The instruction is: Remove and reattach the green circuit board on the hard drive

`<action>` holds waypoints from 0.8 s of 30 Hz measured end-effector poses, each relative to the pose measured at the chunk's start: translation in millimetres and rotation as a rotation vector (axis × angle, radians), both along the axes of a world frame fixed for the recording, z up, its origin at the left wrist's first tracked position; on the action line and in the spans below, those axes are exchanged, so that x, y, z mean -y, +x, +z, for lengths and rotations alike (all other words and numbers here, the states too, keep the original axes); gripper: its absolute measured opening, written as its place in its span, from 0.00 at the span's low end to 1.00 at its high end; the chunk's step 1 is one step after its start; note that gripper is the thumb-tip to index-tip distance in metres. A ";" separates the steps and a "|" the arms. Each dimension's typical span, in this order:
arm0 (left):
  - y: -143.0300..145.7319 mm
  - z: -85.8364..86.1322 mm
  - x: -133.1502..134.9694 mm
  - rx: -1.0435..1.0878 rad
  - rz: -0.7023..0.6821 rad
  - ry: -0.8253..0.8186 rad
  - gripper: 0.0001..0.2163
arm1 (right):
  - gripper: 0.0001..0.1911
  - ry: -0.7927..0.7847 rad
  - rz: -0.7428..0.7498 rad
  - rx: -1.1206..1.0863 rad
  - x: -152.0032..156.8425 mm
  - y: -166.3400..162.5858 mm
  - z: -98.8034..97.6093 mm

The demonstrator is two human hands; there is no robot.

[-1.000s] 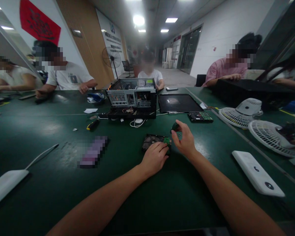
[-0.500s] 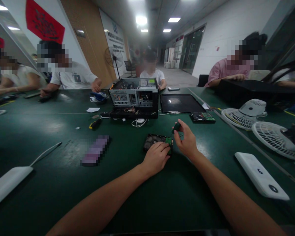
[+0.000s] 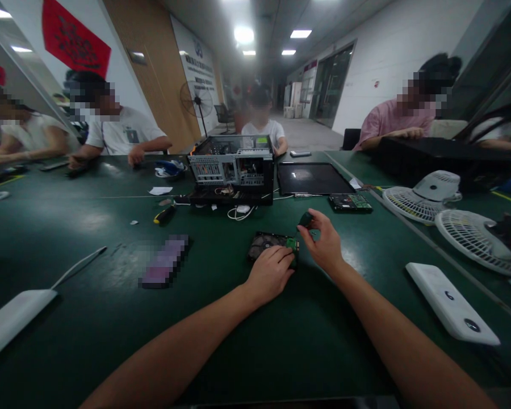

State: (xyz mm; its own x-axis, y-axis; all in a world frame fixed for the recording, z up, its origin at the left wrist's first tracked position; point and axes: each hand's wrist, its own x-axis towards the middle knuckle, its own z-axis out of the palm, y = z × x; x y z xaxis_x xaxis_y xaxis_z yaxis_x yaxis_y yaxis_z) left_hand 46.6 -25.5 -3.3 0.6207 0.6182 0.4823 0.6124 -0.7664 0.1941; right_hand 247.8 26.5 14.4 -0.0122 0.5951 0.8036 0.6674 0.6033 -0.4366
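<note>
A hard drive [image 3: 264,243] lies on the green table in front of me, its green circuit board partly showing. My left hand [image 3: 270,274] is over its near right part, fingers bent over the edge and holding it down. Above the drive's right end, my right hand [image 3: 327,244] pinches a small screwdriver [image 3: 305,219] by its dark green handle. The shaft points down toward the board; I cannot tell whether the tip touches it. Tiny bits lie beside the right fingers, too small to name.
Ahead stands an opened computer case [image 3: 232,170], with a black panel [image 3: 315,179] and another drive [image 3: 351,203] to its right. A yellow-black screwdriver [image 3: 164,215] and a phone [image 3: 166,261] lie left. White fan parts [image 3: 417,196] and a white power bank [image 3: 451,304] lie right. Several people sit around.
My right hand and the screwdriver have shifted very slightly; my left hand stays on the drive. A co-worker at the left has drawn a hand back from the blue-and-white item.
</note>
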 end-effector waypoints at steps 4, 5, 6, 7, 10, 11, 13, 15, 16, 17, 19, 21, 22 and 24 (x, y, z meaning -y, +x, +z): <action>0.0 -1.0 -0.6 0.008 -0.001 0.002 0.16 | 0.28 0.018 0.011 0.016 0.7 0.5 0.5; 0.1 -1.5 -0.7 0.011 -0.001 0.002 0.16 | 0.28 0.022 0.017 0.031 1.1 0.7 0.9; 0.2 -1.8 -0.7 0.013 0.000 0.001 0.16 | 0.28 0.027 0.020 0.045 1.5 0.8 1.1; 0.2 -2.0 -0.7 0.015 0.001 -0.001 0.16 | 0.27 0.032 0.020 0.054 1.7 0.8 1.1; 0.1 -1.7 -0.5 0.017 0.000 -0.005 0.16 | 0.27 0.042 0.018 0.026 0.7 0.2 -0.8; 0.0 -1.3 -0.4 0.015 -0.003 -0.007 0.16 | 0.27 0.043 0.029 0.007 -0.2 -0.2 -1.8; -0.1 -0.6 -0.4 0.011 -0.007 -0.010 0.16 | 0.28 0.043 0.061 -0.025 -2.1 -0.8 -3.9; -0.1 0.2 -0.3 0.008 -0.007 -0.014 0.16 | 0.27 0.050 0.059 -0.037 -3.4 -0.9 -5.1; 0.0 0.6 -0.2 0.007 -0.007 -0.014 0.16 | 0.26 0.059 0.036 -0.034 -3.6 -0.7 -5.3; 0.1 1.0 -0.1 0.007 -0.007 -0.014 0.16 | 0.26 0.071 0.008 -0.025 -3.5 -0.3 -5.2; 0.3 1.7 0.3 0.007 -0.008 -0.012 0.16 | 0.25 0.097 -0.039 0.002 -2.8 0.9 -4.6; 0.6 1.7 0.4 0.012 -0.009 -0.010 0.16 | 0.25 0.110 -0.042 0.028 -1.9 2.3 -3.7; 0.9 1.5 0.3 0.014 -0.008 -0.010 0.15 | 0.26 0.110 -0.031 0.038 -1.6 2.8 -3.3; 1.4 0.7 -0.1 0.017 -0.005 -0.010 0.15 | 0.26 0.109 -0.004 0.048 -1.4 3.5 -2.8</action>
